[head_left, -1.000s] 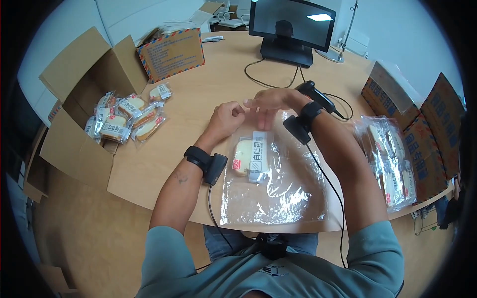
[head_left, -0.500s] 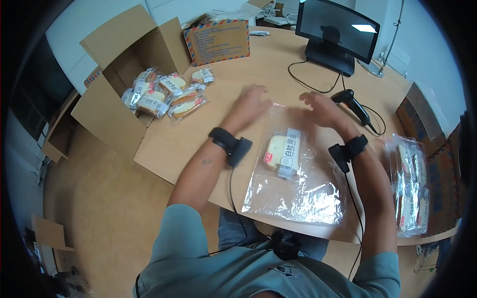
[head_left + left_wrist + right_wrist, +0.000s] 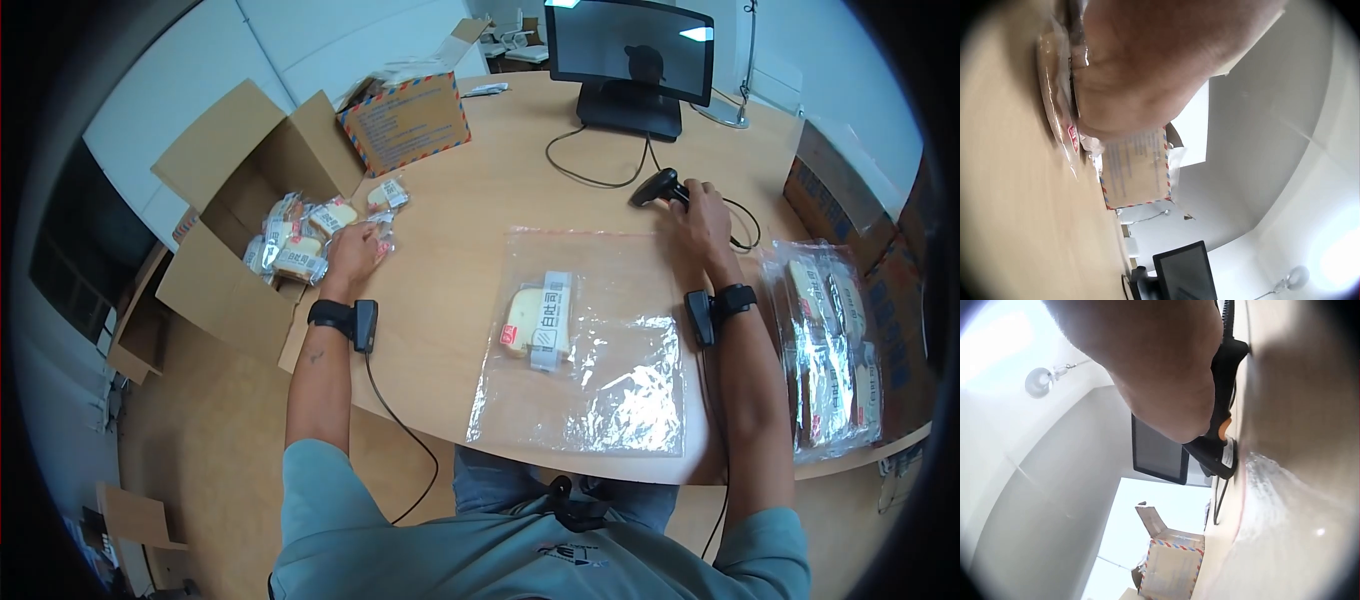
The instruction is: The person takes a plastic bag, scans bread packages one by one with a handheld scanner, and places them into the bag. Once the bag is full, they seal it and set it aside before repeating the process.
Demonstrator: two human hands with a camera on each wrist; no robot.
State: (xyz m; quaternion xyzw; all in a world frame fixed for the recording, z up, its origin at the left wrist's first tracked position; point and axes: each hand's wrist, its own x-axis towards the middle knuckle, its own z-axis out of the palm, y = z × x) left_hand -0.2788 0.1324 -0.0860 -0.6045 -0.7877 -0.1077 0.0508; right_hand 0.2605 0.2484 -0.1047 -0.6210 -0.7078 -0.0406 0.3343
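White toast in a labelled wrapper (image 3: 540,325) lies flat within the outline of a large clear plastic bag (image 3: 625,390), towards its left side; whether it is inside or on top, I cannot tell. Off to the right, a bag filled with toast packets (image 3: 825,350) rests beside an open carton. The left hand (image 3: 355,260) is bent over the loose toast packets (image 3: 300,255) at the mouth of the cardboard box (image 3: 225,285), touching one; whether the fingertips pinch it, I cannot tell. The right hand (image 3: 705,220) grips the handle of the barcode scanner (image 3: 655,187), fingers curled round it. The step looks like getting hold of a packet and the scanner together; the next move calls for a sure pinch on one wrapper and a steady scanner grip. Farther back stands the monitor (image 3: 630,60).
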